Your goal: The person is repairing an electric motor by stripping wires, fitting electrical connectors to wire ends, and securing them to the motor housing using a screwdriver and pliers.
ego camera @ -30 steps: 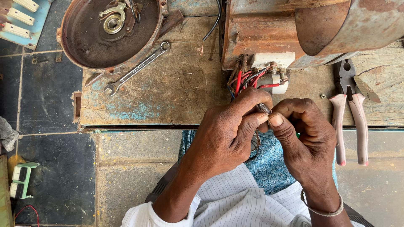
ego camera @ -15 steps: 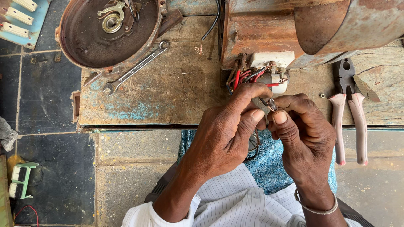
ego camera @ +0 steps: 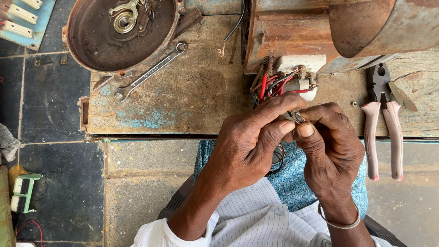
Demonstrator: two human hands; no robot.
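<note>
While the small metal wire end (ego camera: 296, 116) sits pinched between both hands just below the white terminal block (ego camera: 299, 75), the left hand (ego camera: 249, 146) and right hand (ego camera: 331, 148), closed on it, do best twisting gently, clear of the pliers (ego camera: 383, 123) on the tabletop (ego camera: 192, 96).

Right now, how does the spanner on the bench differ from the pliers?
The spanner is one slim bare-metal bar lying slantwise beside the round rusty cover. The pliers have two pink-sleeved handles, spread apart, with a dark head, and lie to the right hand's side. Both rest untouched on the wooden bench.
</note>
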